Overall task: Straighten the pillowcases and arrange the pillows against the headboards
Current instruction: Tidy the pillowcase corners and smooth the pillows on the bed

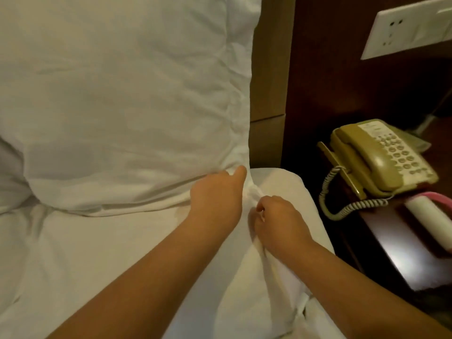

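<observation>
A large white pillow (127,94) in a wrinkled pillowcase stands upright against the tan headboard (269,69) and fills the upper left. My left hand (216,198) presses on its lower right corner, fingers tucked into the fabric. Close beside it, my right hand (278,220) is closed on a bunched fold of the pillowcase (252,192) at that same corner. Part of a second white pillow (11,172) shows at the far left edge.
The white bed sheet (110,253) covers the mattress below the pillow. To the right stands a dark wooden nightstand (391,241) with a beige corded phone (381,155) and a lint roller (428,216). A wall socket plate (411,28) sits above.
</observation>
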A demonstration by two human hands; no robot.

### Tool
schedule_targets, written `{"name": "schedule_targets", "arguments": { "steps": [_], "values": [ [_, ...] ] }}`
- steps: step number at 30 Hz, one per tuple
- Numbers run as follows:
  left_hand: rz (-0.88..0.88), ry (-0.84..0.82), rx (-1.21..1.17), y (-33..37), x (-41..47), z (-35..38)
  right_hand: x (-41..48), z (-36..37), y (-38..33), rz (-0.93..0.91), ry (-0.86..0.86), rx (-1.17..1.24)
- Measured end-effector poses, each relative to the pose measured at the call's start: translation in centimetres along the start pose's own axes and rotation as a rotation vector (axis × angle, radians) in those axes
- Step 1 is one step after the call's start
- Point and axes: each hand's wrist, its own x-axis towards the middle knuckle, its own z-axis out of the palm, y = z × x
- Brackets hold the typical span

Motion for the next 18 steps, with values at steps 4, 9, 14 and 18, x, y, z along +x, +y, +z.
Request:
{"name": "schedule_targets", "arguments": {
  "steps": [4,9,14,18],
  "values": [
    [0.149,-0.158,0.278,1.8,6.2,-0.3,3.9,0.6,0.5,0.054,-0.007,0.093],
    [0.109,-0.343,0.377,3.5,10.6,0.2,7.2,2.2,1.5,0.212,-0.133,0.314],
    [0.073,-0.236,0.266,3.7,11.1,1.1,7.7,2.9,3.5,0.180,-0.144,0.588],
    [0.119,0.076,-0.055,4.4,10.1,1.3,7.5,1.3,5.3,0.179,0.101,0.802]
  ]
}}
